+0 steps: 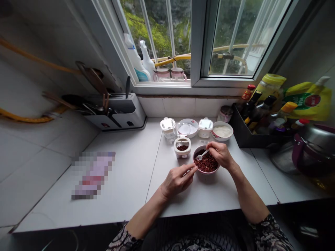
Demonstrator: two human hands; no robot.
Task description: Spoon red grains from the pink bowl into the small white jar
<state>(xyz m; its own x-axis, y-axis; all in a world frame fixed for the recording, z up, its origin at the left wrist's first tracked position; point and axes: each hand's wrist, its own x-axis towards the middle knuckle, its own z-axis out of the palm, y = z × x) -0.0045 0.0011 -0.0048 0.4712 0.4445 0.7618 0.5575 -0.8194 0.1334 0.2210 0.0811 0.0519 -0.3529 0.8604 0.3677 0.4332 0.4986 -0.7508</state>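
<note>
My right hand (222, 154) is closed on the handle of a small white spoon (202, 155). The spoon's scoop rests on the dried dark red spice, which looks like Sichuan peppercorns (208, 164), in a round bowl (206, 172). At the bowl's left rim, my left hand (180, 179) holds the edge with its fingertips; its thumb is largely hidden. Just left of the bowl stands a clear seasoning jar (182, 148) with a cream rim and its lid raised, partly filled with the same dark red spice.
Behind are two white-lidded jars (168, 126) (205, 126), a white plate (190, 127) and a bowl of white grains (222, 131). A black bottle box (242, 134) and steel pot (284, 157) stand right. A knife holder (128, 111) and blurred purple item (95, 174) are left.
</note>
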